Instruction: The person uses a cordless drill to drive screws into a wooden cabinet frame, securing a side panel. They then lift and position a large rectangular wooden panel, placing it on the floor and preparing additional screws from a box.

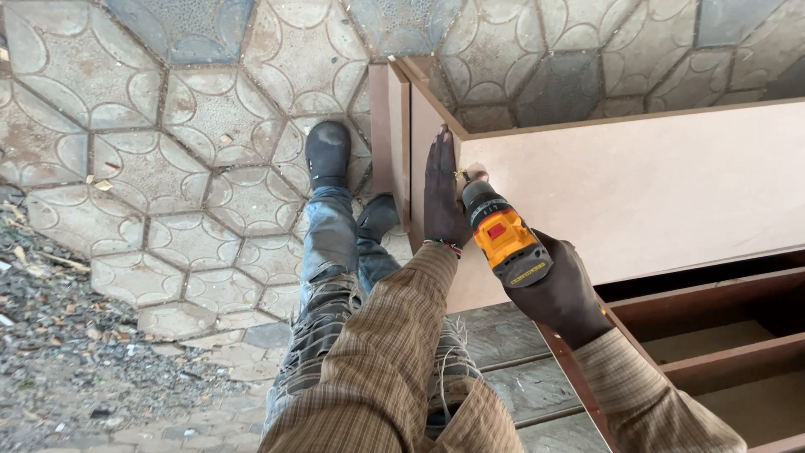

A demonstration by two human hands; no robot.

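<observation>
With the left hand (442, 197) pressed flat against the panel (654, 189), the right hand (560, 289) clasped the drill (503, 237), best kept square toward eleven o'clock.

yellow-and-black drill (506, 241); pale pink board (654, 184); checked brown sleeves (394, 352)

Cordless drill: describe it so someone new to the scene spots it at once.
Find the large pale board standing on edge across the right of the view. Near its left end, the right hand grips a cordless drill whose tip meets the board, beside the flat left hand. It is the only yellow-and-black thing there.
</observation>
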